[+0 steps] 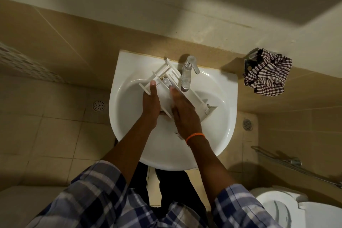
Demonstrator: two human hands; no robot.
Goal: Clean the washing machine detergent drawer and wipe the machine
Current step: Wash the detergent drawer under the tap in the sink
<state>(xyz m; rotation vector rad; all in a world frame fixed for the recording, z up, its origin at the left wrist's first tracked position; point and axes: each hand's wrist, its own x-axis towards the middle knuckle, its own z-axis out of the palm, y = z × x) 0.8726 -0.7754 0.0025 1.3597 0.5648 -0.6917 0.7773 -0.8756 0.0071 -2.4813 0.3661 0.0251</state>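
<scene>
I am leaning over the sink (129, 72), both forearms reaching in from my checked sleeves. My left hand (150, 106) is gripping the near side of the detergent drawer (166, 77), thumb laid along its rim; my right hand (182, 111) is lying flat on its other side, fingers straight, steadying it. I am holding the drawer tilted in the basin, its compartments probably placed to catch water from the tap (187, 74). Beyond, a checked cloth (268, 74) is hanging on the wall, likely for wiping.
</scene>
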